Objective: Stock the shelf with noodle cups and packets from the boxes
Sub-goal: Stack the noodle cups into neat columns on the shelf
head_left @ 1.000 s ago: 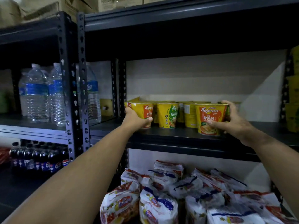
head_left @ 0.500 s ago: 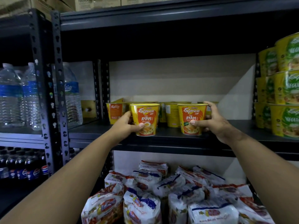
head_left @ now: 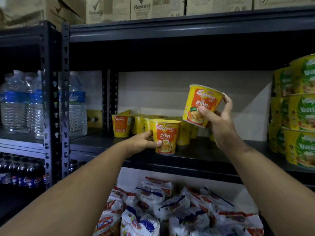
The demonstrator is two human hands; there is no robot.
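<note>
2 hands [head_left: 219,126] [head_left: 144,142], 2 noodle cups [head_left: 202,103] [head_left: 166,136]

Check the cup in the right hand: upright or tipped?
Tipped. The right hand holds the Ayam cup above the shelf, rim leaning left.

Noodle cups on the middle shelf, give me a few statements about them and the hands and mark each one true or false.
1. The right hand holds an Ayam cup lifted and tilted above the shelf. True.
2. The left hand hangs free of every cup. False: it grips the front Ayam cup, which stands upright on the shelf.
3. Green-labelled cups are stacked at the right end of the same shelf. True.
4. The noodle packets lie on the shelf above the cups. False: they are piled below it; cardboard boxes sit above.
5. Water bottles stand in the bay to the left. True.
</note>
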